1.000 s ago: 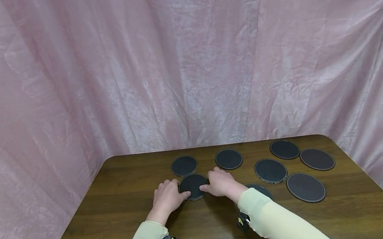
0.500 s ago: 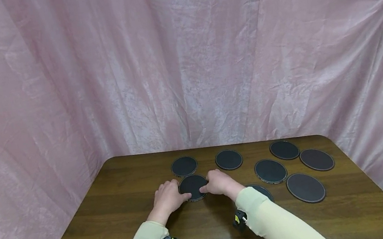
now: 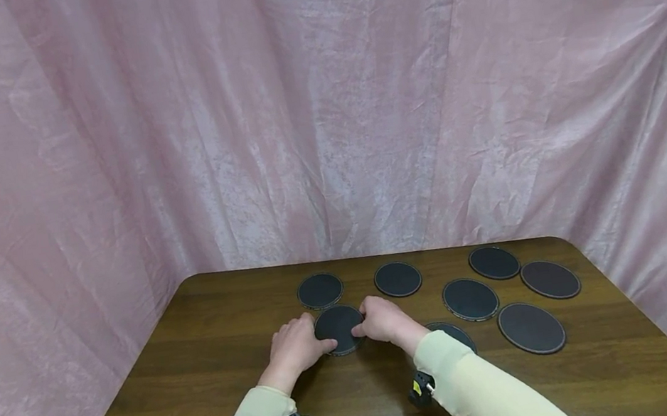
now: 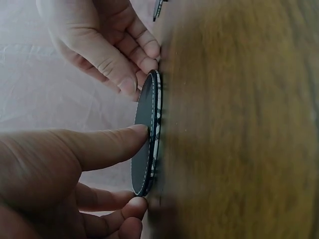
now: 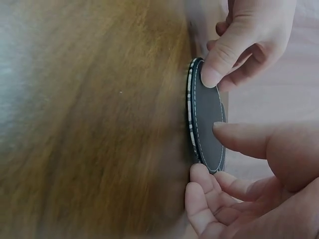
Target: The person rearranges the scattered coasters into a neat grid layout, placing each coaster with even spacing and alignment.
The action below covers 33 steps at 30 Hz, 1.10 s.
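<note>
A round dark coaster [image 3: 337, 328] with a stitched rim lies between my two hands, near the middle of the wooden table. My left hand [image 3: 294, 350] pinches its left edge, thumb on the top face. From the opposite side my right hand [image 3: 385, 320] grips the right edge, its thumb also on top. Seen from the left wrist, the coaster [image 4: 143, 152] shows a black-and-white patterned layer along its underside, close over the wood. The right wrist view has fingertips [image 5: 199, 175] right at the coaster's lower edge.
Another coaster [image 3: 320, 290] lies just behind the held one, with one [image 3: 398, 279] to its right. Several more, including a large-looking coaster [image 3: 531, 328], are spread over the right side. My right sleeve partly covers a coaster [image 3: 454, 334]. A pink curtain [image 3: 319, 109] hangs behind the table [image 3: 162, 406].
The coaster between my hands has shifted slightly toward me and to the right. Both hands have moved a little with it, while the other coasters stay put.
</note>
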Each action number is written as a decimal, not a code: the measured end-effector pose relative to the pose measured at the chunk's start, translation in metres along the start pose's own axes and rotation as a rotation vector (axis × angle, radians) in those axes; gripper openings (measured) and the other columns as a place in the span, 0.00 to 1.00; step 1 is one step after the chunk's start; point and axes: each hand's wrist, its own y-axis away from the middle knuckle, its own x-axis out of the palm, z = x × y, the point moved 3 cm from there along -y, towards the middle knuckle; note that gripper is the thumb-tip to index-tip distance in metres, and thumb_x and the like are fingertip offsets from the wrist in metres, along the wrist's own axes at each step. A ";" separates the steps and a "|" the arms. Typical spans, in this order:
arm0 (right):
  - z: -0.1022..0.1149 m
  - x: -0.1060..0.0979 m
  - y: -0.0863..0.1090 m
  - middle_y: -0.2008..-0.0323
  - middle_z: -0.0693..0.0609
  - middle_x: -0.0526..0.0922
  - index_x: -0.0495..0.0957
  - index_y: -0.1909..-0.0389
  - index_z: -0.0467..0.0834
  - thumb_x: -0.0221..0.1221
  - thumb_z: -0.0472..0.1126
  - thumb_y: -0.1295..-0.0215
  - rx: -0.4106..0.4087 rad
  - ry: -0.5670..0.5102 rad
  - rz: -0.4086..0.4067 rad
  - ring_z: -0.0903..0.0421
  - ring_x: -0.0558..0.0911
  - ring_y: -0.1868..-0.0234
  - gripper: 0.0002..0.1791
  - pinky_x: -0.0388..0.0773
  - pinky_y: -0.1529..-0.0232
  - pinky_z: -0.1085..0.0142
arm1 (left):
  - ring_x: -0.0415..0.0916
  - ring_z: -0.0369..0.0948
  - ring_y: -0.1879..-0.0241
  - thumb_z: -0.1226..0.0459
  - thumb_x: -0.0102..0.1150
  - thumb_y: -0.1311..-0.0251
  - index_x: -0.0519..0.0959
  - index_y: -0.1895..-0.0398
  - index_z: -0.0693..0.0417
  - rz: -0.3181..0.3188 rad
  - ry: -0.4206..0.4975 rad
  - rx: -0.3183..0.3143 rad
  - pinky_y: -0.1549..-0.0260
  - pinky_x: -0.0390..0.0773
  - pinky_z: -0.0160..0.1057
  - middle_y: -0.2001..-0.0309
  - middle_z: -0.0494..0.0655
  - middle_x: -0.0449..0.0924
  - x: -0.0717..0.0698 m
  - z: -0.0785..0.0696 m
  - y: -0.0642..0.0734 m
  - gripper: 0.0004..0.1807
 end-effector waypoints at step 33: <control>-0.020 -0.015 0.053 0.58 0.52 0.85 0.87 0.55 0.42 0.83 0.53 0.43 -0.049 0.086 -0.003 0.52 0.79 0.63 0.25 0.81 0.55 0.54 | 0.78 0.46 0.68 0.47 0.85 0.43 0.82 0.57 0.59 0.110 -0.025 0.110 0.64 0.80 0.49 0.67 0.47 0.81 -0.003 -0.031 0.020 0.29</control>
